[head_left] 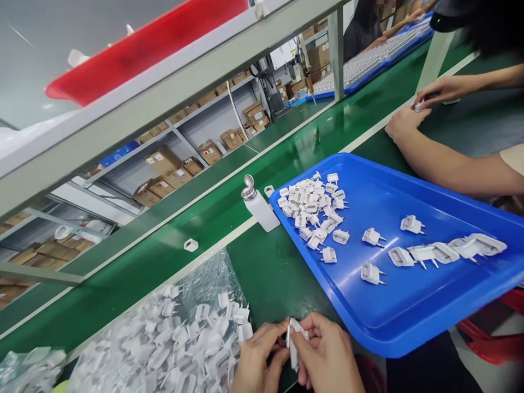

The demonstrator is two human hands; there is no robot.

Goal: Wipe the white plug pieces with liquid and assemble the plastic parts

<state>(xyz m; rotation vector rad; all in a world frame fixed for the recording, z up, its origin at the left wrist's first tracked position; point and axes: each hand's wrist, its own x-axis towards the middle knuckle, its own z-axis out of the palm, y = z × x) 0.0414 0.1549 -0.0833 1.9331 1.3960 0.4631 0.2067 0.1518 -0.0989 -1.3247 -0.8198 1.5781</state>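
Low in the view, my two hands meet over a white plug adapter housing (295,341). My right hand (329,349) grips it with thumb and fingers. The fingers of my left hand (262,355) are closed on its left side, where a thin white edge shows; the fingers partly cover the piece. Left of my hands, a heap of white plug adapters (159,338) lies on a clear plastic bag (213,273). To the right, a blue tray (393,333) bears a cluster of white adapters (311,202), several scattered ones with two pins, and a row near its right side.
A white pump bottle (262,210) stands by the tray's left corner. One loose white housing (191,245) lies on the green conveyor belt (155,240). A co-worker's hands (421,106) hold a small white part at upper right. A red bin (151,49) sits on the overhead shelf.
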